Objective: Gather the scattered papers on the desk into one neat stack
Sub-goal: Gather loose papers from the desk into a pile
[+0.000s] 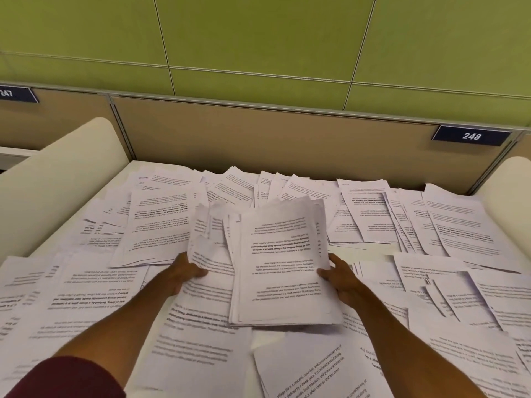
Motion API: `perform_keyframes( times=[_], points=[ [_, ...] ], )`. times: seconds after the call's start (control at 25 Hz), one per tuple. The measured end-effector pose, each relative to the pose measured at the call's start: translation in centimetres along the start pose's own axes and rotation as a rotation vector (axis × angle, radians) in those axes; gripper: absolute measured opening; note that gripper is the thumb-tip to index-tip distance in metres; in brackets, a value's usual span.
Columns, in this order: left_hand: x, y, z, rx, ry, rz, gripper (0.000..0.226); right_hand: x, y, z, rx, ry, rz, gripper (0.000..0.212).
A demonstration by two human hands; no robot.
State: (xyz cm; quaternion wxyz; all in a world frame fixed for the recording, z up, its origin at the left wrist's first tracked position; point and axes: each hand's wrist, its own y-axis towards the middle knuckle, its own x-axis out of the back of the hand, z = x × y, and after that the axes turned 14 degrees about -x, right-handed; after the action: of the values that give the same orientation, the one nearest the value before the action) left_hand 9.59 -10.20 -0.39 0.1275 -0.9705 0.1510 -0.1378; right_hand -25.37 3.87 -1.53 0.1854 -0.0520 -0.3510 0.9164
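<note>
Printed white papers (161, 222) lie scattered over the whole white desk (264, 338). In the middle I hold a thick, uneven bundle of sheets (281, 262), tilted with its far end raised and its near end on the desk. My left hand (184, 272) grips the bundle's left side, thumb on top of a loose sheet. Across from it, my right hand (340, 278) grips the right edge with the thumb over the top page. Sheets in the bundle are fanned out and misaligned at the far end.
Cream side dividers stand at the left (57, 179) and right (508, 179) of the desk. A tan back panel (258, 130) with a "248" label (471, 136) closes the far side under a green wall. Loose sheets overlap at the near edge (310, 372).
</note>
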Motion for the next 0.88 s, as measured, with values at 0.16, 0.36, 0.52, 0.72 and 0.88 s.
perform_keyframes(
  times=[0.16, 0.36, 0.52, 0.72, 0.88],
  points=[
    [2.9, 0.9, -0.5, -0.111, -0.082, -0.325, 0.046, 1.6, 0.5, -0.3, 0.034, 0.003, -0.138, 0.033],
    [6.1, 2.1, -2.7, -0.119, -0.281, -0.504, 0.056, 1.7, 1.1, -0.3, 0.056, 0.012, -0.206, 0.034],
    [6.6, 1.9, -4.8, -0.156, -0.347, -0.414, 0.048, 1.4, 0.9, -0.1, 0.029, 0.010, -0.203, 0.034],
    [2.2, 0.0, -5.5, -0.045, -0.157, 0.029, 0.045, 0.4, 0.4, 0.3, -0.042, 0.016, -0.082, 0.036],
    [-3.3, -0.7, -3.8, 0.116, -0.108, 0.141, 0.051, -0.7, 0.3, 0.3, -0.154, 0.114, 0.058, 0.035]
  ],
)
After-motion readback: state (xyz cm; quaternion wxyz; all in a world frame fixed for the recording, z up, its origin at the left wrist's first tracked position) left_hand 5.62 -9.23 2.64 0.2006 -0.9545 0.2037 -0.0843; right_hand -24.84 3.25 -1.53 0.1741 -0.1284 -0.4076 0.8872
